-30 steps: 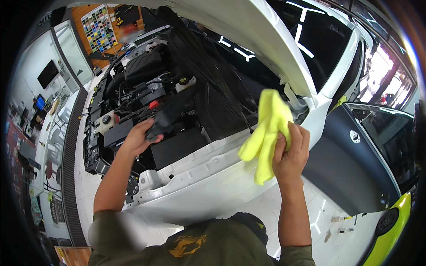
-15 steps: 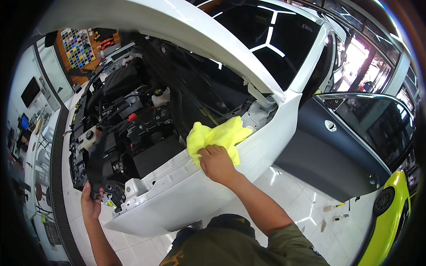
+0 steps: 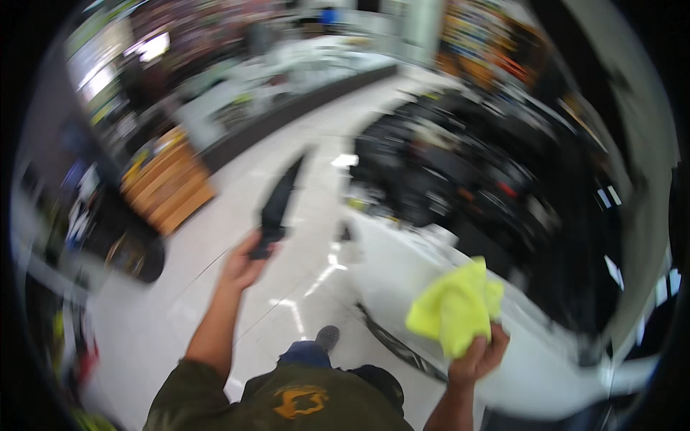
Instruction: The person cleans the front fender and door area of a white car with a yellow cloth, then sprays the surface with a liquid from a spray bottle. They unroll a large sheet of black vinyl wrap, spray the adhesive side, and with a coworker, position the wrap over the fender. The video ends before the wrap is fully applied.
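My left hand (image 3: 243,264) is closed around the lower end of a long, black, tapering plastic trim piece (image 3: 279,200). The piece points up and away over the pale tiled floor, apart from the car. In my right hand (image 3: 480,357) is a bunched bright-yellow cloth (image 3: 454,305), gripped at its near edge. Cloth and hand are over the white front fender (image 3: 392,262) of the car; whether they touch it I cannot tell. Beyond the fender lies the uncovered engine bay (image 3: 460,172), smeared by motion.
The raised white hood (image 3: 647,144) curves along the right. A wooden slatted box (image 3: 172,187) stands on the floor at the left, beside a dark rounded object (image 3: 136,251). Farther back runs a dark-edged raised platform (image 3: 287,118) with blurred furniture.
My view has swung left. The black trim piece has come away from the car's front corner in my left hand. My right hand has lifted the yellow cloth from the fender's upper edge.
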Demonstrator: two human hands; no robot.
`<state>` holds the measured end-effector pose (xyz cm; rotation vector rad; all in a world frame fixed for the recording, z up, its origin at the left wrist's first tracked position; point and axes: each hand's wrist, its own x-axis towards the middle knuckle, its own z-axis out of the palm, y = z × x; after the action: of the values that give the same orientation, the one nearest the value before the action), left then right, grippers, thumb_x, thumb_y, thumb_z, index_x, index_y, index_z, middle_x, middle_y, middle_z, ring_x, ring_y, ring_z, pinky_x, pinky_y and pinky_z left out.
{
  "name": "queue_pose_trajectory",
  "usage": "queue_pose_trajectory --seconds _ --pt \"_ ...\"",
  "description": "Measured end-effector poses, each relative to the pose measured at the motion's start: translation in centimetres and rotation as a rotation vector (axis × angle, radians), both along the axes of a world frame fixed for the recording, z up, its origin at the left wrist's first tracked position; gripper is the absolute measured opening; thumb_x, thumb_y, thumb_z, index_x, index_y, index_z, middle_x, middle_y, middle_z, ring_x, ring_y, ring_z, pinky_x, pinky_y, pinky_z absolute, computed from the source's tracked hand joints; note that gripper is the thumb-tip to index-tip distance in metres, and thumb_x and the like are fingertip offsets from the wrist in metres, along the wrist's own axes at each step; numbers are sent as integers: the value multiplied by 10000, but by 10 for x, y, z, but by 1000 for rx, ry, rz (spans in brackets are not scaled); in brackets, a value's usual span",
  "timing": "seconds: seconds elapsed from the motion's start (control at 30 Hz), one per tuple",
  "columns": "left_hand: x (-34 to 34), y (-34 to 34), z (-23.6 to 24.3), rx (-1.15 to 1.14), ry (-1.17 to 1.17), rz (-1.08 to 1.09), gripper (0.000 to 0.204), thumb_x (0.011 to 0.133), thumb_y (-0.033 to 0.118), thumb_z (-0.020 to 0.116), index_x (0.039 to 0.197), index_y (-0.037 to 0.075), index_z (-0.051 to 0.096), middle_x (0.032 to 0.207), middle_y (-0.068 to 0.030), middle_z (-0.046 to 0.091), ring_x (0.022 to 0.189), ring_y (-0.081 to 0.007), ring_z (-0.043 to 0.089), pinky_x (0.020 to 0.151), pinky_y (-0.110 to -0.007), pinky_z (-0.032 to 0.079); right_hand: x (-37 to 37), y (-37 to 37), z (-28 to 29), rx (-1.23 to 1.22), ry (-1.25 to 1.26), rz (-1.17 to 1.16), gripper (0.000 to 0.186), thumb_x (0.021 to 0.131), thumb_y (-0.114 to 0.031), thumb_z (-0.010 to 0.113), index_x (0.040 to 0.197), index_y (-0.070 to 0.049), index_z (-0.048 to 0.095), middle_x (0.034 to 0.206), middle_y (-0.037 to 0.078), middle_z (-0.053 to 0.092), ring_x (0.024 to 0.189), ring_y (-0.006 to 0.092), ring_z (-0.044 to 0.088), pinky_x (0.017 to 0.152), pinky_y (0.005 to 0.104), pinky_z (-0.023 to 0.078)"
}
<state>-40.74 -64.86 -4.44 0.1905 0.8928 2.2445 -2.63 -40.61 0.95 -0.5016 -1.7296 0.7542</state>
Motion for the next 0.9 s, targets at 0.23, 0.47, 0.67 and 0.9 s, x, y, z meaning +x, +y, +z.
queue_pose_trajectory --seconds 0.23,0.47,0.67,0.9 --pt "-32 -166 -53 91 31 99 489 925 148 581 1338 -43 401 1186 -177 577 988 -212 613 896 -328 521 -137 -127 -66 -37 -617 540 158 795 -117 607 894 5 626 766 171 637 676 322 617 663 393 491" --pt "-80 -349 -63 -206 -83 410 532 886 45 600 1368 -13 380 1089 -119 609 849 -205 661 832 -352 555 -316 -229 -77 105 -894 1017 216 839 -174 620 972 -5 641 873 199 664 801 380 648 728 413 515" --pt "-163 -435 -61 -317 -150 678 602 865 31 635 1386 -13 336 1032 -137 613 830 -236 665 808 -382 564 -465 -287 -80 167 -967 1018 239 862 -203 609 1016 -24 644 904 192 667 804 390 640 724 428 519" --pt "-298 -460 -95 -607 -31 990 716 813 44 689 1403 -35 290 1137 -190 495 838 -219 630 736 -328 545 -604 -290 -128 202 -1046 1128 261 853 -219 612 1016 -17 644 897 214 662 830 393 636 745 438 507"
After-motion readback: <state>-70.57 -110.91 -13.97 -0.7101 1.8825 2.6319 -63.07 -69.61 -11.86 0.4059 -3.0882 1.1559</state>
